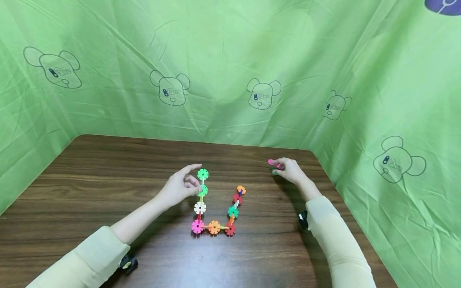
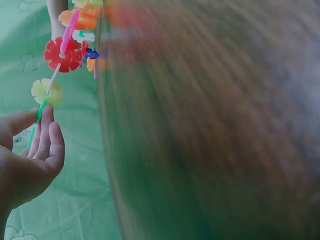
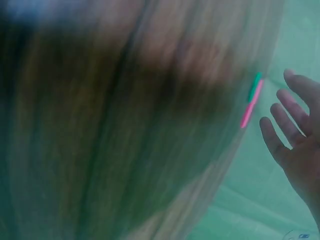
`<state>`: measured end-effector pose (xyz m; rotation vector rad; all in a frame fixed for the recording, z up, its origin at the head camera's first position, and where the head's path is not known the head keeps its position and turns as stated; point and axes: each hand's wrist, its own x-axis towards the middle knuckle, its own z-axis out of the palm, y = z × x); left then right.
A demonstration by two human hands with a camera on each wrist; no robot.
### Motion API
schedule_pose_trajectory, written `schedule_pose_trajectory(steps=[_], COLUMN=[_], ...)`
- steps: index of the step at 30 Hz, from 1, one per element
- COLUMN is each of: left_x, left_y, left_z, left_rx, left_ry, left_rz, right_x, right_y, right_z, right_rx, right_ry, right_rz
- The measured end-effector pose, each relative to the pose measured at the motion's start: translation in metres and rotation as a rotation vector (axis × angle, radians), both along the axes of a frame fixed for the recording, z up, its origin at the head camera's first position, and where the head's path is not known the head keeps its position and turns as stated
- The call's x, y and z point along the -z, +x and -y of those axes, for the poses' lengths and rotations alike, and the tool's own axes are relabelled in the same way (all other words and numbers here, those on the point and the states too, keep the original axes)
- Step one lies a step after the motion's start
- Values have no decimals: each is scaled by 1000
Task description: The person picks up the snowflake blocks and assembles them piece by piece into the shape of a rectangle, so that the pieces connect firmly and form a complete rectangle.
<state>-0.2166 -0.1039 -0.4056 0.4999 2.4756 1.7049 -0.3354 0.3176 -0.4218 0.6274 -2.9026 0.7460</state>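
Note:
A U-shaped chain of interlocking plastic snowflake discs (image 1: 214,227) lies on the table, its flat discs joined by others standing on edge. At its left arm, my left hand (image 1: 180,187) pinches a green disc (image 2: 39,114) between thumb and fingers, index finger stretched toward the green end disc (image 1: 203,174). A yellowish disc (image 2: 40,92) and a red disc (image 2: 59,54) follow along the chain in the left wrist view. Far right, my right hand (image 1: 291,171) reaches over loose pink (image 1: 270,161) and green (image 1: 274,171) discs. Its fingers (image 3: 274,137) are spread, apart from them.
The brown wooden table (image 1: 119,176) extends around the chain. A green cloth (image 1: 223,48) with printed bear heads hangs behind the table and along its sides. The orange end disc (image 1: 241,189) tops the chain's right arm.

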Motion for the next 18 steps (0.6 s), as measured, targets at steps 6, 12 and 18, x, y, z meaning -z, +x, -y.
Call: schedule_pose_trajectory(steps=[6,12,18], left_x=[3,8,13], left_y=[-1,-6,-10], left_z=[1,4,6], left_rx=[8,49,116], left_ry=[-46,10,97], left_rz=[-17,38,128], right_x=[6,9,10], right_y=[-4,-8,-10], right_z=[-8,-9,-13], right_rx=[-17,-22,21], right_ry=[48,80,113], right_rz=[77,75,78])
